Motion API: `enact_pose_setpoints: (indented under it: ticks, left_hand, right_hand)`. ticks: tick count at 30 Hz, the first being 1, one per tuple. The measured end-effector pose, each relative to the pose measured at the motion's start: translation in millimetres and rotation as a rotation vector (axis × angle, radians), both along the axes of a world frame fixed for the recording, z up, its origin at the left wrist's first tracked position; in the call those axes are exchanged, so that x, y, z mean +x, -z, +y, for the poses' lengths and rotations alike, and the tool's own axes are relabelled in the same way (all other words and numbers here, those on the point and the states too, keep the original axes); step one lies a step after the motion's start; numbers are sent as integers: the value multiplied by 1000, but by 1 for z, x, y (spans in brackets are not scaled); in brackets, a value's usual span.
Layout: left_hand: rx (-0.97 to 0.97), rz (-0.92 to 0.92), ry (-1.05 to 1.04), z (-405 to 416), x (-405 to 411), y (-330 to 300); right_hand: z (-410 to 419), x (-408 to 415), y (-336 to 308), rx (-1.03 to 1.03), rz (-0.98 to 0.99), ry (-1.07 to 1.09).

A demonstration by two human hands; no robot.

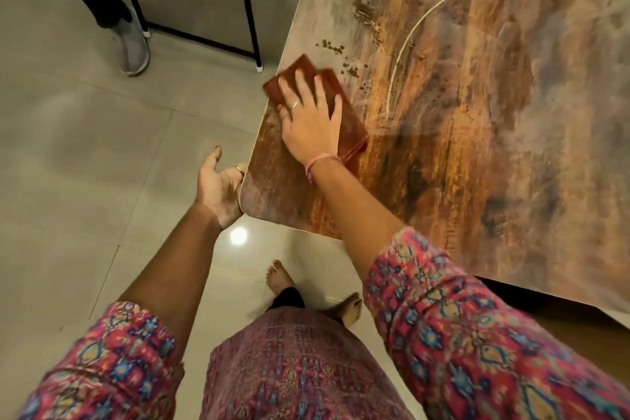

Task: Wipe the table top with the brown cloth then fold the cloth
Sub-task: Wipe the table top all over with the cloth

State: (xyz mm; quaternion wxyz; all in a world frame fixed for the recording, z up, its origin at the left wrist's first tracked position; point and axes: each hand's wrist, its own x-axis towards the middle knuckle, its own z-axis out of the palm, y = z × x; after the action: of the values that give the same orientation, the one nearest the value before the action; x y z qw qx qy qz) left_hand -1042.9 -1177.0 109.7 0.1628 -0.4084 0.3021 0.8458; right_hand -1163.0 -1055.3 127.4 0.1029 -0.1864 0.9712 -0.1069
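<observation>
Head view: at far left a grey shoe [133, 48] stands on the tiled floor [85, 133] beside a black metal frame [250, 7]. The left hand [221, 186] is cupped, palm up, against the counter's [477, 153] near corner, holding nothing. The right hand [312, 121] lies flat with spread fingers, pressing the folded brown cloth [353, 133] onto the counter near its left edge. Brown crumbs [364, 12] and a thin pale stalk [409, 41] lie beyond.

The folded rust-brown cloth [351, 133] is lying flat near the left edge of the streaked wood-patterned table top [477, 147]. Dark crumbs [332, 46] are sitting scattered just beyond it.
</observation>
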Motion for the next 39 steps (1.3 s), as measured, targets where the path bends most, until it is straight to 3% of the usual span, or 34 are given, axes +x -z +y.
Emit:
enact_pose_setpoints:
  ticks: [5,9,12,15,18,20,23,26,31,35,39]
  left_hand:
    - [65,-8,7,-7,3,2]
    - [106,31,101,-13,2,0]
    - [67,43,157,-11,0,-2]
    - [-94,6,244,-6,-4,-1]
    - [-174,-27,294,-1,-12,1]
    - [-193,-36,289,2,-19,0]
    - [-247,-79,279,4,-38,-7]
    - [-460,-137,332,12,-59,-9]
    - [-1028,-155,383,29,-86,-6]
    - [-1156,-144,434,29,-101,-3]
    - [-1177,-83,383,29,-102,2]
  right_hand:
    - [33,132,0,-33,-10,-426]
    - [63,97,-1,9,-25,-575]
    - [67,29,-2,17,-28,-425]
    - [52,-26,-3,-15,-7,-79]
    - [17,-15,1,-28,10,171]
    - [8,35,3,-48,29,48]
    - [41,110,2,-56,36,-321]
    - [88,96,5,-37,20,-417]
    - [111,-41,9,-50,16,-95]
    - [95,-130,9,-65,23,200]
    - [78,-85,12,-56,57,201]
